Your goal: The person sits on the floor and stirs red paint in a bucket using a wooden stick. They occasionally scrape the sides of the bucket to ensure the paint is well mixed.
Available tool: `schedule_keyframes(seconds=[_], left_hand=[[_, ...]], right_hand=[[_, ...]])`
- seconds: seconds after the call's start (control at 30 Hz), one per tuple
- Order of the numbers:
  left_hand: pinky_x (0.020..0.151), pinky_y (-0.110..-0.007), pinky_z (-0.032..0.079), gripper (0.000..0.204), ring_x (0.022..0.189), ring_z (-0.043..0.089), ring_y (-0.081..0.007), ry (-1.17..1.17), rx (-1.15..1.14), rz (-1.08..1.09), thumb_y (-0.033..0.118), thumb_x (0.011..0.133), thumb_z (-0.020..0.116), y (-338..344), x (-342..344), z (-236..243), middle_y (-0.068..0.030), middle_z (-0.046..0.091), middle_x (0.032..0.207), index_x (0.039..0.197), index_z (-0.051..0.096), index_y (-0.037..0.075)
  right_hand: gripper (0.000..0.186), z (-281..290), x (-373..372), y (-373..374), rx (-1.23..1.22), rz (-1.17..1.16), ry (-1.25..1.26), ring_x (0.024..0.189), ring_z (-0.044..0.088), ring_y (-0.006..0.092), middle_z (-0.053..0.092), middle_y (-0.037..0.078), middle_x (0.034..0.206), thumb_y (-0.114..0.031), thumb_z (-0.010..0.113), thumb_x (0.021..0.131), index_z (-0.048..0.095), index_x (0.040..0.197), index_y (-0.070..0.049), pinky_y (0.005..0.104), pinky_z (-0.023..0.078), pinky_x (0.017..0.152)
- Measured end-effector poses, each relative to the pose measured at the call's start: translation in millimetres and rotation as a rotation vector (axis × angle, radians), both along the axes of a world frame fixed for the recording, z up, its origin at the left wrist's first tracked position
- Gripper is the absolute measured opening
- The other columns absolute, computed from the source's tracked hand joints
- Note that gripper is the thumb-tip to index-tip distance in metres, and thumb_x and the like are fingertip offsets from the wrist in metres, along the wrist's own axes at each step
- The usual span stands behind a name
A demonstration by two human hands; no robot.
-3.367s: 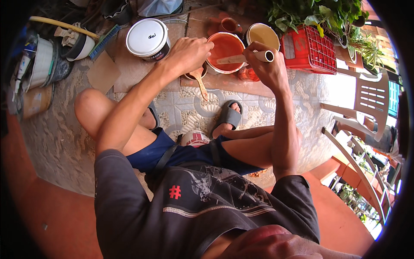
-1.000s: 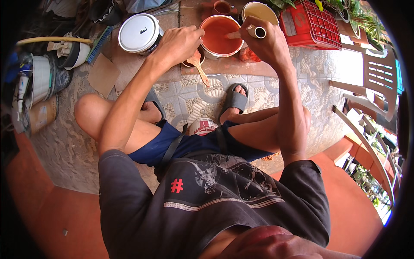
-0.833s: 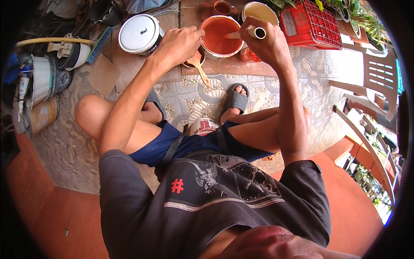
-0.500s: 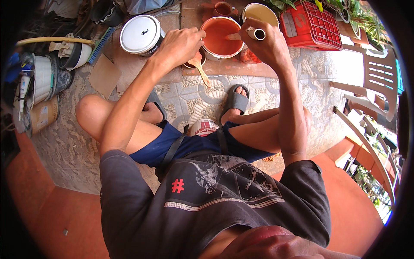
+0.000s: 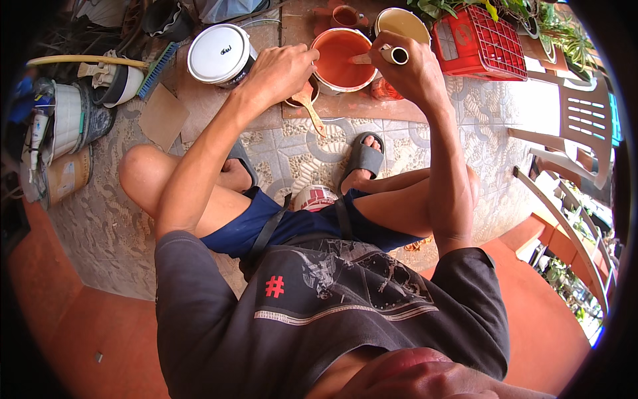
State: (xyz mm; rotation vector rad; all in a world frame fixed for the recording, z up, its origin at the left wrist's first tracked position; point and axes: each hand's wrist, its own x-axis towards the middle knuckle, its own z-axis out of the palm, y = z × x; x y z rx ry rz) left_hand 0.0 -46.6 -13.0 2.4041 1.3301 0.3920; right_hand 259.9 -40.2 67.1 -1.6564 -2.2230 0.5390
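Observation:
A bucket of orange paint (image 5: 373, 77) stands on the floor ahead of me. My left hand (image 5: 284, 66) has its fingers closed at the bucket's left rim. In my right hand (image 5: 413, 70), closed above the right rim, is a pale hollow tube (image 5: 399, 56). Its round open end points toward me, and the other end slants down to the orange paint. Below my left hand a paintbrush (image 5: 311, 112) with a wooden handle rests across a small dark container (image 5: 292, 102), partly hidden.
A white-lidded pail (image 5: 219, 54) stands left of the bucket, a tan-filled bucket (image 5: 403, 24) behind it. An orange-stained container (image 5: 385, 90) sits under my right hand. Further right are a red crate (image 5: 478, 43) and a plastic chair (image 5: 585, 113). A blue brush (image 5: 158, 70) leans at left.
Both hands keep nearly the same hold and place. The whole view has shifted very slightly; the tube and bucket look almost unchanged.

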Motion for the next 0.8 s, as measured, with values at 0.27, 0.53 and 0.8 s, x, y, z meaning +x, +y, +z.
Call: schedule_keyframes(seconds=[0.27, 0.53, 0.8], left_hand=[[0.084, -0.050, 0.058, 0.022, 0.096, 0.073, -0.0388, -0.009, 0.009, -0.011, 0.022, 0.100, 0.065, -0.1, 0.2, -0.6, -0.0135, 0.073, 0.103, 0.115, 0.073, 0.008], [0.084, -0.050, 0.058, 0.022, 0.096, 0.073, -0.0395, -0.008, 0.010, -0.014, 0.021, 0.100, 0.065, -0.8, 0.7, -0.1, -0.0141, 0.073, 0.103, 0.115, 0.072, 0.007], [0.084, -0.050, 0.058, 0.022, 0.095, 0.073, -0.0397, 0.006, 0.007, -0.011, 0.021, 0.100, 0.065, -1.1, 0.9, 0.6, -0.0143, 0.073, 0.103, 0.116, 0.072, 0.008]], right_hand=[[0.016, 0.7, -0.7, 0.2, -0.004, -0.008, -0.015, 0.086, 0.075, 0.0373, 0.076, 0.016, 0.089, -0.025, 0.072, 0.094, 0.075, 0.097, -0.010, 0.0445, 0.058, 0.079], [0.017, 0.9, -1.8, -0.4, 0.011, -0.007, -0.031, 0.086, 0.075, 0.0375, 0.076, 0.016, 0.089, -0.026, 0.072, 0.094, 0.075, 0.098, -0.009, 0.0445, 0.058, 0.078], [0.019, 1.4, -2.2, -0.3, -0.010, 0.002, -0.036, 0.085, 0.076, 0.0377, 0.076, 0.016, 0.086, -0.028, 0.072, 0.095, 0.075, 0.099, -0.010, 0.0448, 0.059, 0.078]])
